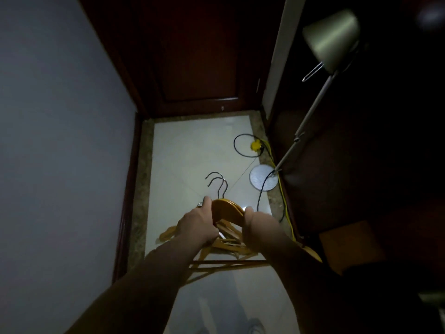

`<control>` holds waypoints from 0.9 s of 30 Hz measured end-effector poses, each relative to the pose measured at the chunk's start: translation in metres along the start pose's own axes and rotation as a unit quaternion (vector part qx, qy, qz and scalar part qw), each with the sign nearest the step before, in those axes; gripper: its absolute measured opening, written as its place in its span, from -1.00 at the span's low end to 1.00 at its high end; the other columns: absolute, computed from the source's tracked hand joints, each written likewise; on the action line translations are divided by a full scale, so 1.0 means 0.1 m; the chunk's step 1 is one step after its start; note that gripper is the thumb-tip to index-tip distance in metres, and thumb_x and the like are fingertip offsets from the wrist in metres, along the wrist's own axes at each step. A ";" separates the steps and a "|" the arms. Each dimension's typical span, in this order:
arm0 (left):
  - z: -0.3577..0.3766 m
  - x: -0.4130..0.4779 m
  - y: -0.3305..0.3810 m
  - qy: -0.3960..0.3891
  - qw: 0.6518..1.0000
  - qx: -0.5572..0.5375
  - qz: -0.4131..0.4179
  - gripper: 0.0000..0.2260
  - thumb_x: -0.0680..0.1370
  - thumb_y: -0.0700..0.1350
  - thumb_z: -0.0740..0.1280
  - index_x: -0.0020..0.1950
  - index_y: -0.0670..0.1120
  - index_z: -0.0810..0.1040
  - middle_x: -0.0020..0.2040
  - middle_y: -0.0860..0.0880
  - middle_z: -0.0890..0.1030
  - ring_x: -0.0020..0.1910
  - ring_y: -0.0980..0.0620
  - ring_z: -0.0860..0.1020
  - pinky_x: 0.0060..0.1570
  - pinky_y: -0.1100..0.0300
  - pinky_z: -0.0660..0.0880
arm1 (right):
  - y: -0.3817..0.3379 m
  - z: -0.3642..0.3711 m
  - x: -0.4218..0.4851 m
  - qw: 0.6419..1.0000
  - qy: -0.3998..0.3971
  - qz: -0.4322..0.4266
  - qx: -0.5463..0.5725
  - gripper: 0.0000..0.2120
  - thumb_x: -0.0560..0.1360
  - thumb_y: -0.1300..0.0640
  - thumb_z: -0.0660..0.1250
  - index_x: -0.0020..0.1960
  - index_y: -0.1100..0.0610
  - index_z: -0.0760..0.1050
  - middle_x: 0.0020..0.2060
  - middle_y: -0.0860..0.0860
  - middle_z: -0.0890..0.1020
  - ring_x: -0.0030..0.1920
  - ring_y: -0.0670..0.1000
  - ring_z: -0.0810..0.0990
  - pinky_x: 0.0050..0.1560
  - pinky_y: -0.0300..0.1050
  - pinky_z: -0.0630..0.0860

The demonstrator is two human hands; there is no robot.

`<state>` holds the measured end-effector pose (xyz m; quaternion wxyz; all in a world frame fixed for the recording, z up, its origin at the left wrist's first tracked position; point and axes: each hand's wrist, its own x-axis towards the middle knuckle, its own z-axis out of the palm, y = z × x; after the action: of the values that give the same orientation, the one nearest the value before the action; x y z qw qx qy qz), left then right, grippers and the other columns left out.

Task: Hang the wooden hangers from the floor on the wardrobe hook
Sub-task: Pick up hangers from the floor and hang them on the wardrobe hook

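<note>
Left hand (198,225) and right hand (255,226) grip hangers (227,206).

Two bare hands, two bare forearms, dimly lit.
Left hand (198,227): back and thumb in view, upper edge catching light, knuckles faintly marked.
Right hand (255,227): back and thumb in view, thumb tip brightly lit, rest shaded.
Left forearm (149,280): uncovered from wrist to bottom frame edge, mostly in shadow.
Right forearm (296,268): uncovered from wrist down, fading into darkness at lower right.
Dark patch beside right elbow, too dim to identify.
Nails, creases: unreadable.
</note>
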<state>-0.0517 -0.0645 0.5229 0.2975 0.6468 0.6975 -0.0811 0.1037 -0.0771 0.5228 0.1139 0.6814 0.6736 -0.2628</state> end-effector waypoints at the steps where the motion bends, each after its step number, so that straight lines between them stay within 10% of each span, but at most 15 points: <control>1: -0.19 -0.12 0.07 0.004 1.000 -0.002 0.010 -0.40 0.49 -0.04 0.43 0.42 0.00 0.19 0.17 -0.12 0.57 0.12 -0.13 0.58 0.07 0.03 0.55 | -0.02 -0.20 -0.17 1.000 0.026 -0.009 -0.007 -0.79 0.54 0.12 0.32 0.14 0.13 0.40 -0.13 0.02 0.58 -0.12 0.05 0.62 -0.19 -0.14 0.45; 6: -1.01 -0.64 0.37 0.047 0.994 -0.030 0.090 -0.42 0.51 -0.10 0.39 0.44 -0.06 0.18 0.11 -0.09 0.60 0.10 -0.10 0.61 0.13 0.03 0.56 | -0.12 -1.02 -0.80 0.981 0.187 -0.047 -0.032 -0.84 0.53 0.15 0.32 0.06 0.20 0.48 -0.19 0.10 0.64 -0.22 0.12 0.69 -0.33 -0.11 0.48; 10: -1.53 -0.99 0.62 0.113 0.980 -0.030 0.161 -0.66 0.53 -0.20 0.32 0.27 -0.12 0.32 -0.23 0.02 0.53 -0.28 0.04 0.57 -0.25 0.20 0.51 | -0.14 -1.60 -1.20 0.979 0.189 -0.040 -0.059 -0.84 0.49 0.13 0.30 -0.02 0.22 0.51 -0.23 0.12 0.60 -0.26 0.15 0.67 -0.36 -0.16 0.37; 16: -2.30 -1.48 1.04 0.137 0.970 0.019 0.202 -0.45 0.53 -0.10 0.34 0.47 -0.09 0.20 0.06 -0.10 0.60 -0.08 -0.05 0.57 -0.12 0.10 0.51 | -0.25 -2.49 -1.77 0.991 0.126 0.052 -0.012 -0.54 0.56 0.12 0.33 0.39 0.22 0.31 0.24 0.17 0.55 0.22 0.20 0.57 0.22 0.06 0.52; 27: -3.37 -2.54 1.93 0.217 0.917 0.029 0.334 -0.54 0.53 -0.07 0.33 0.37 0.00 0.21 0.06 -0.10 0.57 -0.05 -0.11 0.59 -0.09 -0.04 0.57 | -0.16 -3.69 -3.14 0.953 0.270 0.133 -0.019 -0.59 0.54 0.03 0.31 0.31 0.16 0.33 0.17 0.15 0.58 0.16 0.20 0.58 0.09 0.06 0.53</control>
<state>0.0242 -0.0845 0.9804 0.1295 0.8524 0.4855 0.1449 0.1778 -0.1574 0.9949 -0.0249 0.8083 0.5870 -0.0386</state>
